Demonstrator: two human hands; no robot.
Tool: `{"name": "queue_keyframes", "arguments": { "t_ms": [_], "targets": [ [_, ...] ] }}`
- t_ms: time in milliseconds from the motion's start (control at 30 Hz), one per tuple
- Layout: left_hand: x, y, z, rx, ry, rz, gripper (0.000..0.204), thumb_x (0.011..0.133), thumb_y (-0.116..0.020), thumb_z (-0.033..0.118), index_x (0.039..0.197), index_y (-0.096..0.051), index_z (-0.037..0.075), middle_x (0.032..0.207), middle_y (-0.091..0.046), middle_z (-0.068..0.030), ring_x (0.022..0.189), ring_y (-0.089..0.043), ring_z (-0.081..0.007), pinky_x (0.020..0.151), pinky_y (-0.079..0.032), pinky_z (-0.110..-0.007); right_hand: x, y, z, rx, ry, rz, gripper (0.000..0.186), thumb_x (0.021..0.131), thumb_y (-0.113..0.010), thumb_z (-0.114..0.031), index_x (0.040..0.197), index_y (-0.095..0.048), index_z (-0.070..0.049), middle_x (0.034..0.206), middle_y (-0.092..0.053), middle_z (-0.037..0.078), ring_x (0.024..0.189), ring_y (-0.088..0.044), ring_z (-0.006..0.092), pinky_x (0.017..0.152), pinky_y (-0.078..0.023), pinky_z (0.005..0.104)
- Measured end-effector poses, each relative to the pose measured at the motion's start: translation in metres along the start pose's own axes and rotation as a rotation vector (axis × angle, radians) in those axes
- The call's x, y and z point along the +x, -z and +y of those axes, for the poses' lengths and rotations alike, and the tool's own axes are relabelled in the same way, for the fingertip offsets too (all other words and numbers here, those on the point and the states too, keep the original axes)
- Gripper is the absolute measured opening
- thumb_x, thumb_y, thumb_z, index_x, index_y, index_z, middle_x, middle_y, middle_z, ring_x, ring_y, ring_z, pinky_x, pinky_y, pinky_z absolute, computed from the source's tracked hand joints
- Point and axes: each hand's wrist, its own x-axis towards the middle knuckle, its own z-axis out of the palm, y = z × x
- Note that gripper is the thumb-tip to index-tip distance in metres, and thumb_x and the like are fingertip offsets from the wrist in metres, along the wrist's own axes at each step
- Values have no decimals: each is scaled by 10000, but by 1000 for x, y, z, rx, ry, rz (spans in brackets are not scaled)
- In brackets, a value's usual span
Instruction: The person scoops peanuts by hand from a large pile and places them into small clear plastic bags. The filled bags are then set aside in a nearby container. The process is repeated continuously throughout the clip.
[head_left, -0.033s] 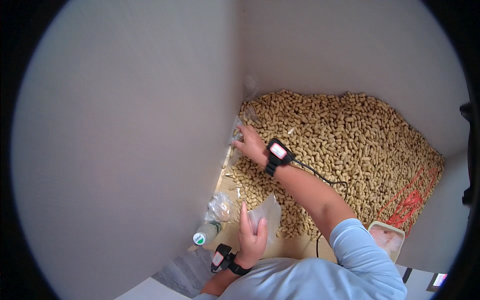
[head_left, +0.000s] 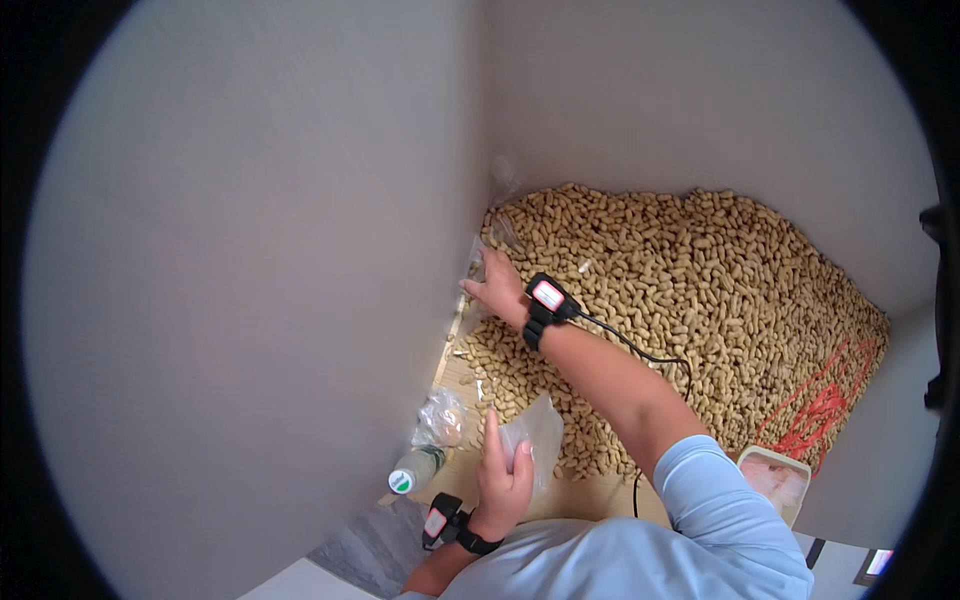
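My left hand [head_left: 503, 487] holds a clear plastic bag [head_left: 540, 437] at the table's near edge, thumb across the bag and index finger pointing away from me. Farther off, my right hand [head_left: 496, 290] reaches across to the left wall. Its thumb and fingers are spread apart beside some clear plastic bags [head_left: 474, 262], partly hidden by the hand. A large heap of unshelled peanuts [head_left: 690, 290] covers most of the table, and my right forearm passes over it. Both wrists wear black strapped devices.
Grey walls [head_left: 270, 260] rise at the left and back. Left of my left hand are a capped bottle [head_left: 418, 467] lying down and crumpled clear plastic [head_left: 440, 418]. At the right are red string [head_left: 815, 415] and a pale tub [head_left: 775, 480]. A black cable [head_left: 630, 348] trails from my right wrist.
My right hand has shifted slightly left along the wall, and its thumb now stretches farther from the fingers. My left hand still holds the bag in nearly the same place.
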Motion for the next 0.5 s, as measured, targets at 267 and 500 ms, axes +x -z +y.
{"name": "queue_keyframes", "arguments": {
  "t_ms": [267,500],
  "targets": [
    [6,21,-21,122,-138,-319,307,795,-451,-42,1034,-636,16,760,-617,-125,653,-575,-212,615,-455,-325,51,-28,21,-58,-404,-270,403,776,-604,-160,1128,-525,21,1034,-605,166,986,-566,333,829,-460,397],
    [7,15,-22,67,-73,-284,207,821,-464,4,944,-631,8,778,-621,-122,668,-579,-227,624,-457,-324,37,125,-12,847,-321,-308,262,837,-547,-166,1061,-541,-29,969,-585,77,903,-555,174,771,-468,323]
  ]
}}
